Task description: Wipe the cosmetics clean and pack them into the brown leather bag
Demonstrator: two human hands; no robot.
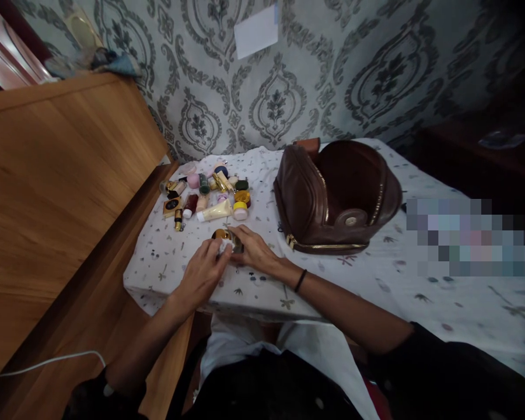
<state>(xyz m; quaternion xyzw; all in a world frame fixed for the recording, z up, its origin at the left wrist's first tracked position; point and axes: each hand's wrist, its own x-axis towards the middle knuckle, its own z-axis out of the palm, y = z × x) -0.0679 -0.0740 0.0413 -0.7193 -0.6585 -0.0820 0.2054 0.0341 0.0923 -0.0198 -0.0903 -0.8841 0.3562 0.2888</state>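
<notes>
Head: cosmetics (215, 210) beyond left hand (202, 269), bag (304, 192) rightward.

Both hands together near center, forearms angled in from near left and near right. Left hand (203, 268): fingers curled, back up. Right hand (254, 248): fingers extended left, dark band on wrist. Fingertips nearly meeting; contact between them looks likely, view small.

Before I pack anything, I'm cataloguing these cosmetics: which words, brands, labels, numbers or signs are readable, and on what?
No text can be read.
Held gold item: too blurred.
Gold box: dark round mark, too small.
Cream tube: too blurred.
Wall paper sheet: nothing readable.
Brown bag: nothing readable.
</notes>
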